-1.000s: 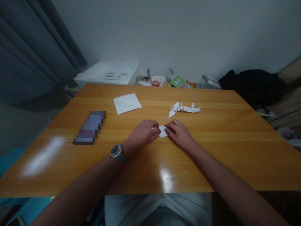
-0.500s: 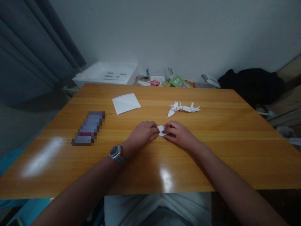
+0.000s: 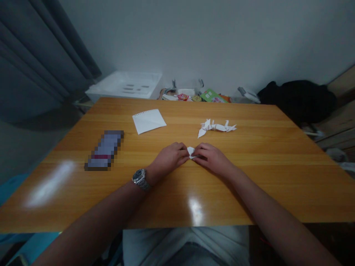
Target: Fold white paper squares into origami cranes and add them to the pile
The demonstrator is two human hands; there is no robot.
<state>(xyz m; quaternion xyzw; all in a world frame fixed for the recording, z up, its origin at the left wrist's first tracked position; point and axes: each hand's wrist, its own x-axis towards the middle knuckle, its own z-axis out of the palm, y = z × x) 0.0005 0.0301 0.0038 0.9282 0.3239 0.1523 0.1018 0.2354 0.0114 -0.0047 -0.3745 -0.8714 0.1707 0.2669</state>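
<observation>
Between my fingertips, low over the middle of the table, is a small folded piece of white paper (image 3: pixel 190 151). My left hand (image 3: pixel 174 155), with a metal watch (image 3: pixel 139 178) on its wrist, pinches the left side of the paper. The right side is gripped by my right hand (image 3: pixel 208 156), its fingers curled over. Much of the paper is hidden by the fingers. Beyond my right hand lies a folded white paper figure (image 3: pixel 217 127) with several pointed parts. A flat white sheet (image 3: pixel 149 121) with a perforated edge rests farther back on the left.
A phone-like device (image 3: pixel 104 150), pixelated, lies on the left of the glossy wooden table (image 3: pixel 266 166). Behind the far edge are a white plastic tray (image 3: pixel 124 83), a green booklet (image 3: pixel 213 96) and small items. A black cloth-like heap (image 3: pixel 296 99) sits at the back right.
My left hand has shifted slightly right, closer to my right hand. Less of the small folded paper shows between the fingers. The other things on the table stay put.
</observation>
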